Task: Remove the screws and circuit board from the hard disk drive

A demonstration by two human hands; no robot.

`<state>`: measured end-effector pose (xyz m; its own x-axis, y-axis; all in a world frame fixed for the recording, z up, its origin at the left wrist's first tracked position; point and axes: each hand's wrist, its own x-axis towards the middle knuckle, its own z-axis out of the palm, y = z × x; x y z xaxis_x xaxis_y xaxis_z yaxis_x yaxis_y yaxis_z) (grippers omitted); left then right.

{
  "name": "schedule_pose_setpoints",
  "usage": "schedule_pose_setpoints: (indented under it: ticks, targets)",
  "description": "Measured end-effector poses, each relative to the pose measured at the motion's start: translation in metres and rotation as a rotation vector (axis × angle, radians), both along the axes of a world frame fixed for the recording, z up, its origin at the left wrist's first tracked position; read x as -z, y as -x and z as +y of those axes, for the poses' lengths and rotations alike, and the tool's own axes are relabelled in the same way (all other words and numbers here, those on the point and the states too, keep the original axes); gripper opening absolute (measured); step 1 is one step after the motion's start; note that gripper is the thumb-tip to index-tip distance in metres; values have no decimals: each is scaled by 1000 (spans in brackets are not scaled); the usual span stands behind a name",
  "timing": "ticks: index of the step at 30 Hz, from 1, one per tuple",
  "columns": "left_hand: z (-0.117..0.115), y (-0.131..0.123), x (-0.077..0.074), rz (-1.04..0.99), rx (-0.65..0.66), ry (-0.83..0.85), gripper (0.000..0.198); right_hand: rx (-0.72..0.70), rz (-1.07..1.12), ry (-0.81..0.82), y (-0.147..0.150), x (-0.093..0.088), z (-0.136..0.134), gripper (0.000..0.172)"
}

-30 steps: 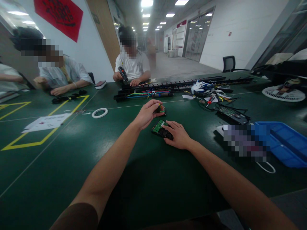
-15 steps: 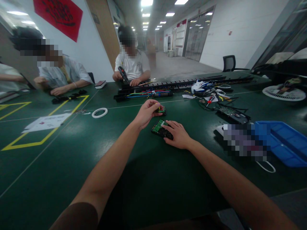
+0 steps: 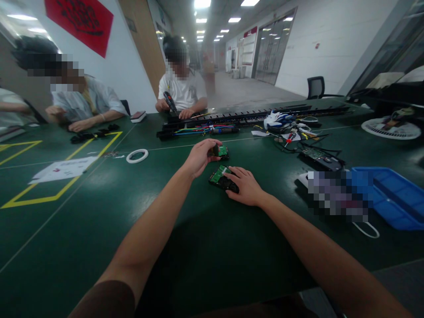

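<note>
A hard drive (image 3: 217, 175) with a green circuit board lies on the green table in front of me. Over its right end, my right hand (image 3: 247, 187) holds it, fingers across the top and thumb at the near edge. Just beyond lies a second hard drive (image 3: 224, 153), smaller in view, also with its green board up. My left hand (image 3: 199, 158) is curled at this drive's left side, thumb and fingers closed around something small and dark that I cannot make out. The fingers partly cover the drive's left end.
A white tape roll (image 3: 137, 156) and a paper sheet (image 3: 61, 170) lie left. Cables, white-blue gloves (image 3: 278, 119), a circuit-board device (image 3: 319, 158) and a blue tray (image 3: 391, 198) are on the right. Long black rails (image 3: 251, 115) stretch across the back, where co-workers sit; one holds a power tool (image 3: 170, 101).
My left hand has turned slightly at the far drive; the yellow bit at its fingertips no longer shows, and a dark piece does. My right hand stays on the near drive.
</note>
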<state>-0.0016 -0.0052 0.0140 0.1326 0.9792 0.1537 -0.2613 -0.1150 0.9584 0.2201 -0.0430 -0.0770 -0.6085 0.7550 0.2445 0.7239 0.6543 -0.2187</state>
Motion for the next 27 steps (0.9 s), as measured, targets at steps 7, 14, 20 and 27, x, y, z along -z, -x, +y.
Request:
schedule_pose_setpoints:
  ticks: [7,14,20,27]
  targets:
    - [-1,-2,-2,-105,29,36,10,3,-7,-11,1,0,1,71]
    - [-2,-6,1,-72,39,7,9,4,1,-17,1,2,0,70]
    - [-2,-2,3,33,20,-50,16,1,-2,-14,1,0,-1,70]
    - [2,-1,5,8,-5,3,18,8,-3,-5,1,-2,-1,70]
